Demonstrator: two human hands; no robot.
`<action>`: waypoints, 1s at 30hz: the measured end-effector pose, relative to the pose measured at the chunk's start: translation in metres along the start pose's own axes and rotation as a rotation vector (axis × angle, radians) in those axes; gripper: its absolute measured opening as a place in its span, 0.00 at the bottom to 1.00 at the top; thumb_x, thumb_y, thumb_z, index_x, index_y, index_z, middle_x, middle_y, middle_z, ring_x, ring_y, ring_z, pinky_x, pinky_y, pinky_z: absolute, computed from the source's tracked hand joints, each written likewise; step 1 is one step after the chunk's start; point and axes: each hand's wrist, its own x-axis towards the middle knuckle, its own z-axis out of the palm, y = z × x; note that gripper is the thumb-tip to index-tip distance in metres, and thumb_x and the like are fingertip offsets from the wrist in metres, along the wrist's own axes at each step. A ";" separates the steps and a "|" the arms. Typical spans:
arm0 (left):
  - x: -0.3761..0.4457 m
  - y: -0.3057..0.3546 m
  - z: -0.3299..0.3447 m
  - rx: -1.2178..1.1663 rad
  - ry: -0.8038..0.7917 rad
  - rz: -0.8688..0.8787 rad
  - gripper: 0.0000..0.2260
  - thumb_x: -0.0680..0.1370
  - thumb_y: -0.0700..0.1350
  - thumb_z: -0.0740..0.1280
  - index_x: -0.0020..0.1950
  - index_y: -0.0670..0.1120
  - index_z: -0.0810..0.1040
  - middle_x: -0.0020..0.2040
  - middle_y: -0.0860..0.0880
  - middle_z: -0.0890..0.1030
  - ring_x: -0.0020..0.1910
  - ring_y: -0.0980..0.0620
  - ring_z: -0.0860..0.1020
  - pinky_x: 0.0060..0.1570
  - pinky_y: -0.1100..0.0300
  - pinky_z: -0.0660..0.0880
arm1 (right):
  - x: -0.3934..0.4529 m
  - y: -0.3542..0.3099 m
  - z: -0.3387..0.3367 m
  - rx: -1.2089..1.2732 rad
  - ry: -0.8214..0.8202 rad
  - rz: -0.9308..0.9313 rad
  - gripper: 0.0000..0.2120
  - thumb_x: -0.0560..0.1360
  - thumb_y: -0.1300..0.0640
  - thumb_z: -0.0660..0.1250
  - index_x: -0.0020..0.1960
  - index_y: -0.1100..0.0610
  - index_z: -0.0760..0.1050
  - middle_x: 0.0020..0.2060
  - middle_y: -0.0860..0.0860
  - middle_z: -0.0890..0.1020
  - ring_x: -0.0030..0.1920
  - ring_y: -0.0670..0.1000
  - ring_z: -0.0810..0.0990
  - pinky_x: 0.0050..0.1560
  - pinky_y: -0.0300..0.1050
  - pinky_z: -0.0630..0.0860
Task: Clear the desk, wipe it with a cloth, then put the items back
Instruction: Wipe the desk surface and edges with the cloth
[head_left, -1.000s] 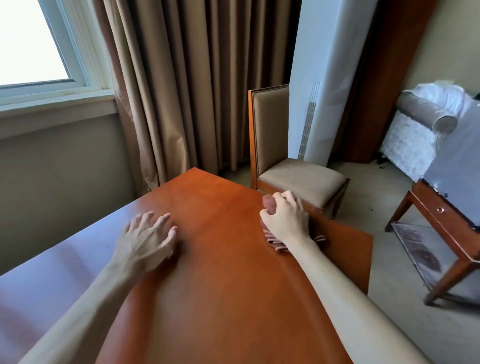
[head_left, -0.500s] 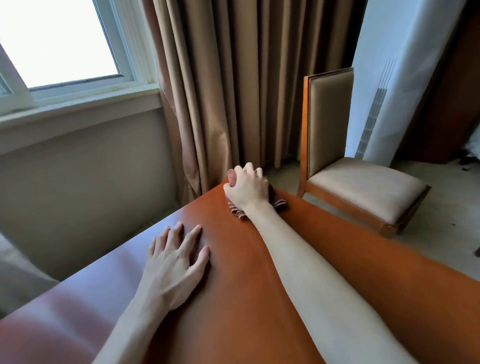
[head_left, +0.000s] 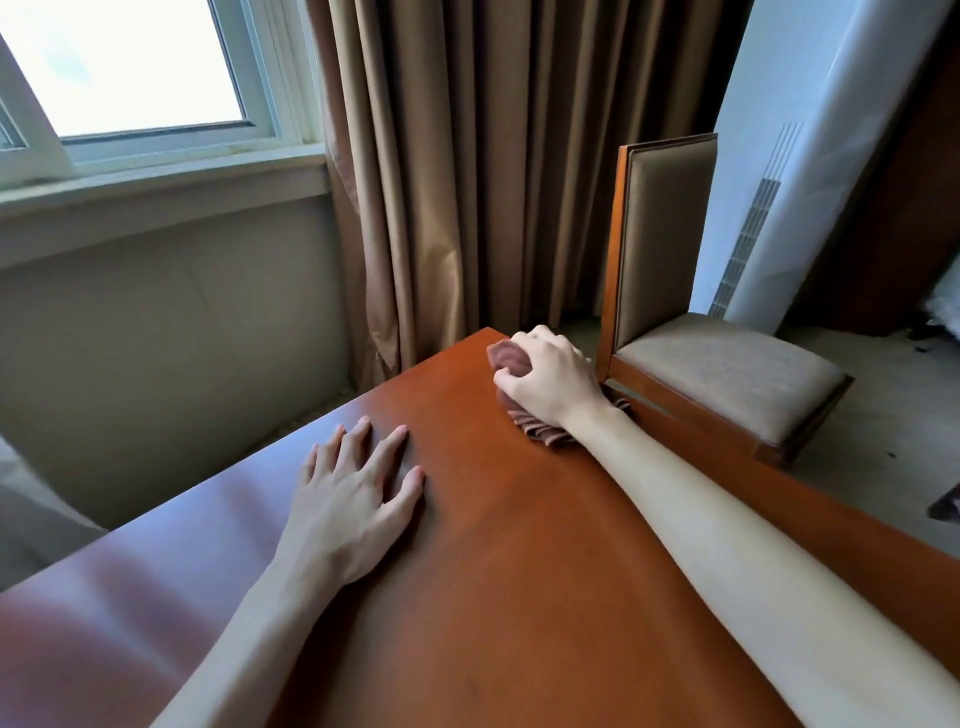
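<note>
R hand (head_left: 550, 382) is reached out to the far corner of the bench (head_left: 519, 571), arm stretched nearly straight across the top, knuckles up, fingers (head_left: 524, 376) curled tight round a bunched cloth (head_left: 540, 428). Cloth is brownish-pink, w/ a wad poking out by the thumb and ribbed folds trailing out under the wrist; it sits on the bench right at the far corner, close to the edge nearest the chair (head_left: 701, 332). L hand (head_left: 353, 499) lies palm down on the bench, nearer the body and well apart from the cloth, forearm angled in from lower left; its fingers are straight and spread a bit, tips touching the wood, holding nothing. Bench top is glossy reddish-brown wood w/ window glare on the near-left part. No labels, brands or writing readable anywhere. Count: 2 hands, 1 cloth, 1 bench, 1 chair. Chair has a wood frame and tan padded seat and back, standing just beyond the bench's far-right edge. Behind it, tan curtain (head_left: 467, 182) hangs to the floor; window (head_left: 135, 73) at upper left; a white panel w/ vent slats (head_left: 779, 156) leans at right.
</note>
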 end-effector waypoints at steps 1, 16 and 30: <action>0.001 0.000 0.001 0.000 0.005 0.000 0.37 0.73 0.71 0.36 0.81 0.63 0.52 0.82 0.50 0.52 0.81 0.48 0.47 0.78 0.51 0.46 | 0.013 0.004 0.004 -0.010 0.019 0.025 0.16 0.74 0.42 0.66 0.55 0.52 0.78 0.53 0.51 0.78 0.56 0.58 0.78 0.52 0.51 0.74; -0.001 0.000 -0.003 -0.005 0.003 0.004 0.41 0.71 0.71 0.37 0.81 0.57 0.55 0.82 0.49 0.55 0.80 0.46 0.50 0.78 0.49 0.49 | 0.010 -0.093 0.041 0.132 -0.117 -0.209 0.14 0.72 0.44 0.71 0.54 0.50 0.79 0.52 0.48 0.78 0.56 0.56 0.79 0.50 0.49 0.74; 0.000 -0.001 -0.002 -0.036 0.033 0.008 0.39 0.73 0.70 0.39 0.81 0.56 0.55 0.82 0.50 0.54 0.81 0.48 0.48 0.78 0.49 0.49 | 0.105 -0.079 0.077 -0.020 -0.015 0.039 0.13 0.72 0.44 0.67 0.51 0.51 0.80 0.53 0.53 0.79 0.57 0.61 0.78 0.54 0.52 0.73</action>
